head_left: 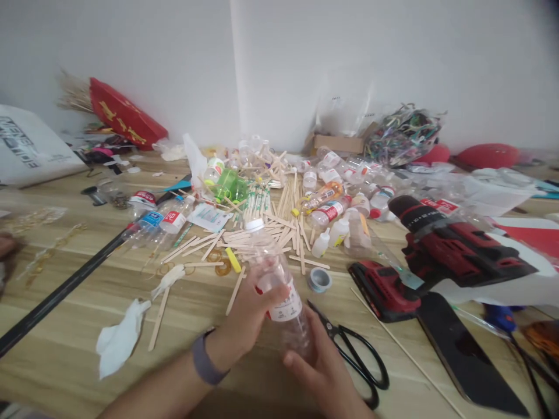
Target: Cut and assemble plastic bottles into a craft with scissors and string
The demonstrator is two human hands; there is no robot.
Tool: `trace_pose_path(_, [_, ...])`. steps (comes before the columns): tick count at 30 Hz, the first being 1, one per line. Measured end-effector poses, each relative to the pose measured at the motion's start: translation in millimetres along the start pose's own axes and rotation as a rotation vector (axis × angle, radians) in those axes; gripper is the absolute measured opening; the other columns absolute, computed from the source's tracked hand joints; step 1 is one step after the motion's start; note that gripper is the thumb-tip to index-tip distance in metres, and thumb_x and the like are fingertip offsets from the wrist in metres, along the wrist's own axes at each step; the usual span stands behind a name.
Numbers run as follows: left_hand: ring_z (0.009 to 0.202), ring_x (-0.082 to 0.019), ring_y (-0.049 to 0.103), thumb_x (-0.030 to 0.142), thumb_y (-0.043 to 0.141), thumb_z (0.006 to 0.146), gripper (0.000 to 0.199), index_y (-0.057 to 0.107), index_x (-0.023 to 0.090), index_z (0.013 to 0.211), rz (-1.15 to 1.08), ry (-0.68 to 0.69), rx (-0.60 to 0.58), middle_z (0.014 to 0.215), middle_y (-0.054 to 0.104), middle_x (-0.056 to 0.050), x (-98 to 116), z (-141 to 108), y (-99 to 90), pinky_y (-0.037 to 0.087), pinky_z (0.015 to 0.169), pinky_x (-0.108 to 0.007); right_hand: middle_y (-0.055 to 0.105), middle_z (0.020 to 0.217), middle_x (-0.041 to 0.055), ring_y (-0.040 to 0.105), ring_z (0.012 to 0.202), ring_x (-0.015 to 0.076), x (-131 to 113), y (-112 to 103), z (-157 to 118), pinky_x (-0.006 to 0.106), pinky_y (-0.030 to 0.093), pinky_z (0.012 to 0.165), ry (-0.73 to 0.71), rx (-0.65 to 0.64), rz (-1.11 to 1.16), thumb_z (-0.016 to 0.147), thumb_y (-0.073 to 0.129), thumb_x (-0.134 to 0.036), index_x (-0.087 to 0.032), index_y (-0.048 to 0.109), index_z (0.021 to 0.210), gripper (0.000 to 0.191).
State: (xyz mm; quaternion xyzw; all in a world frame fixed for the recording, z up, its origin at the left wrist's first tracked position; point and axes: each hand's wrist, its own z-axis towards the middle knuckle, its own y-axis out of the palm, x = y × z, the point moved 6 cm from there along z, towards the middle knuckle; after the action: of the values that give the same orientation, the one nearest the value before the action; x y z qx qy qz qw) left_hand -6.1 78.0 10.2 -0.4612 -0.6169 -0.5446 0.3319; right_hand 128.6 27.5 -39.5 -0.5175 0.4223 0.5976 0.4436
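A clear plastic bottle (286, 299) with a white cap and a white-and-red label is held between my two hands, tilted with its cap away from me. My left hand (248, 311), a dark band on its wrist, is closed round the middle at the label. Lower down, my right hand (321, 364) grips the bottle near its base, with the thumb on the near side. Black-handled scissors (349, 349) lie on the table just right of my right hand. Wooden craft sticks (262, 244) are spread beyond the bottle's cap.
A red-and-black cordless drill (454, 250) and a dark phone (467, 355) lie at the right. Many plastic bottles (329, 212) crowd the back. A black rod (65, 285) and crumpled white tissue (122, 337) lie left. At the far left edge shows another person's hand (6, 245).
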Motion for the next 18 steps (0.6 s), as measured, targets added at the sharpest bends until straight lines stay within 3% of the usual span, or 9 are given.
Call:
trace_pose_path(2, [0.097,-0.026,0.065,0.044,0.077,0.067,0.067,0.05,0.021,0.124,0.187,0.072,-0.004,0.106,0.068,-0.008,15,1,-5.9,0.051,0.083,-0.037,0.051,0.141,0.0138,0.052,0.127,0.0293,-1,5,-3,0.04,0.049,0.098,-0.045,-0.106,-0.091,0.081,0.066,-0.059,-0.026,0.042,0.142,0.073])
trace_pose_path(4, [0.104,-0.026,0.063,0.036,0.075,0.07,0.06,0.051,0.022,0.123,0.556,0.214,0.037,0.115,0.066,-0.008,37,-1,-13.8,0.048,0.092,-0.038,0.054,0.137,0.0129,0.055,0.122,0.0268,-5,1,-2,0.038,0.051,0.094,-0.096,-0.127,-0.192,0.086,0.06,-0.059,-0.027,0.042,0.142,0.067])
trace_pose_path(8, [0.11,-0.031,0.06,0.026,0.066,0.073,0.061,0.048,0.017,0.13,1.242,0.36,0.071,0.122,0.064,-0.014,56,-12,-15.5,0.046,0.095,-0.046,0.067,0.11,0.0096,0.066,0.092,0.019,-22,-25,10,0.029,0.054,0.077,-0.159,0.062,-0.27,0.094,0.05,-0.054,-0.024,0.051,0.129,0.045])
trace_pose_path(11, [0.107,-0.034,0.061,0.018,0.058,0.076,0.058,0.048,0.014,0.133,1.597,0.342,-0.002,0.119,0.065,-0.017,44,-23,-5.8,0.048,0.091,-0.05,0.066,0.082,0.0044,0.06,0.063,0.0154,-33,-39,18,0.025,0.051,0.058,-0.144,0.19,-0.314,0.093,0.047,-0.057,-0.019,0.053,0.119,0.046])
trace_pose_path(13, [0.106,-0.035,0.062,0.013,0.053,0.077,0.058,0.048,0.014,0.135,1.736,0.274,-0.071,0.118,0.065,-0.018,32,-30,0.3,0.048,0.089,-0.051,0.061,0.072,0.001,0.054,0.054,0.0141,-37,-44,19,0.024,0.046,0.05,-0.124,0.231,-0.347,0.093,0.045,-0.058,-0.017,0.053,0.116,0.047])
trace_pose_path(18, [0.108,-0.038,0.06,0.014,0.053,0.076,0.065,0.044,0.015,0.14,1.77,0.089,-0.333,0.125,0.062,-0.022,5,-44,7.0,0.047,0.088,-0.052,0.048,0.057,-0.0036,0.043,0.048,0.0122,-36,-46,12,0.023,0.035,0.045,-0.062,0.248,-0.444,0.095,0.046,-0.047,-0.018,0.062,0.094,0.033])
